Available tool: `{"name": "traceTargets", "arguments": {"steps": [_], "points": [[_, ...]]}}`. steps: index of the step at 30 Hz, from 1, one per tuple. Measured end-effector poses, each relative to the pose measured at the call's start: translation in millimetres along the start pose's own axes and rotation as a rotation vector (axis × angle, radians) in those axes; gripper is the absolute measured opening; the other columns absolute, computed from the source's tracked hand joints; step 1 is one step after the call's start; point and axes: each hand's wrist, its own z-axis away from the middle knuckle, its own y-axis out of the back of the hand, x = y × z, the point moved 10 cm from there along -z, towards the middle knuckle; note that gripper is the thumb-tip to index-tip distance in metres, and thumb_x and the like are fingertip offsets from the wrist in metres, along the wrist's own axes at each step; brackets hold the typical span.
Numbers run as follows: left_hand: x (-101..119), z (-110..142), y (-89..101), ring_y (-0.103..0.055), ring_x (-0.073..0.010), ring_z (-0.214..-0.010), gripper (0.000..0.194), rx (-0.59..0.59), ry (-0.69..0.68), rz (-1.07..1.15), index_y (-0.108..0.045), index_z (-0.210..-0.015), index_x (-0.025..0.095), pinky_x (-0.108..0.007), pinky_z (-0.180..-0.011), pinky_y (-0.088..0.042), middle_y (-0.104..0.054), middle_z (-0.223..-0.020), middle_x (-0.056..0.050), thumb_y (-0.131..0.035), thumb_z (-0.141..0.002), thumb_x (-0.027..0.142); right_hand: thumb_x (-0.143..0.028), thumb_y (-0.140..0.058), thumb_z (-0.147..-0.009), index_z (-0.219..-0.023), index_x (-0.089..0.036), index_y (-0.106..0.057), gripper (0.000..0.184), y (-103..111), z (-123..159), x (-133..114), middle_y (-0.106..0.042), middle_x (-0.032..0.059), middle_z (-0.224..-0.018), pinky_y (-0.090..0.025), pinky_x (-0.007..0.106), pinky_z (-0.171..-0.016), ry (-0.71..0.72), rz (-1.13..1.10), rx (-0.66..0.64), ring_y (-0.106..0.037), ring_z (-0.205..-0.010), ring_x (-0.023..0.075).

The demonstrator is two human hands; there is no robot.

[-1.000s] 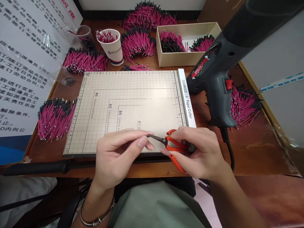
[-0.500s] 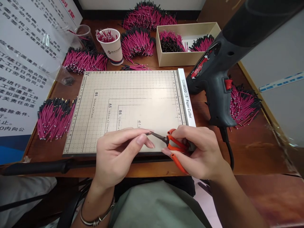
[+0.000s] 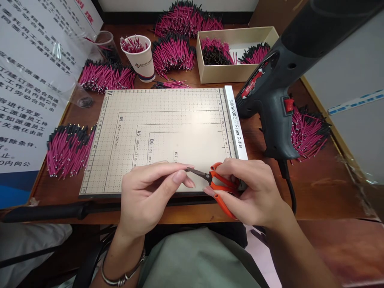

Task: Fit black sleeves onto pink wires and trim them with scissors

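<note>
In the head view, my left hand (image 3: pixel 150 192) is closed in a pinch, with thumb and index finger meeting at the tip of the scissors (image 3: pixel 199 173). Whatever those fingertips hold is too small and hidden to make out. My right hand (image 3: pixel 255 194) grips the scissors by their orange looped handles. Their narrow dark blades point left and look nearly together. Both hands are above the near edge of a paper cutter (image 3: pixel 168 116) with a cream gridded board.
Bundles of pink wires with black ends (image 3: pixel 174 56) lie around the board. Behind it stand a paper cup (image 3: pixel 141 66) and a cream box (image 3: pixel 234 74), both holding wires. A heat gun (image 3: pixel 274 108) stands at right. The cutter's black handle (image 3: pixel 48 211) extends left.
The scissors' tip has shifted slightly left, closer into my left fingertips. Both hands otherwise keep nearly the same pose.
</note>
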Motion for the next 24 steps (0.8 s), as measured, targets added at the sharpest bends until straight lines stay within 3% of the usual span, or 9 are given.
{"name": "traceTargets", "arguments": {"steps": [9, 24], "points": [[0.0, -0.7, -0.8, -0.073, -0.0091, -0.068, 0.028, 0.001, 0.003, -0.022, -0.082, -0.099, 0.03, -0.017, -0.069, -0.061, -0.078, -0.077, 0.006, -0.069, -0.092, 0.006, -0.011, -0.067, -0.085, -0.073, -0.018, -0.041, 0.03, -1.0, -1.8, -0.3, -0.037, -0.0068, -0.061, -0.027, 0.02, -0.05, 0.006, -0.024, -0.017, -0.031, -0.054, 0.0045], [1.6, 0.1, 0.7, -0.075, -0.013, -0.067, 0.014, 0.025, -0.006, -0.066, -0.081, -0.094, 0.024, -0.022, -0.067, -0.062, -0.078, -0.075, 0.001, -0.069, -0.096, 0.017, -0.013, -0.07, -0.082, -0.074, -0.018, -0.042, 0.03, 0.6, -1.3, 2.0, -0.036, -0.0074, -0.061, -0.025, 0.018, -0.051, -0.033, -0.051, -0.006, -0.029, -0.055, 0.004]]}}
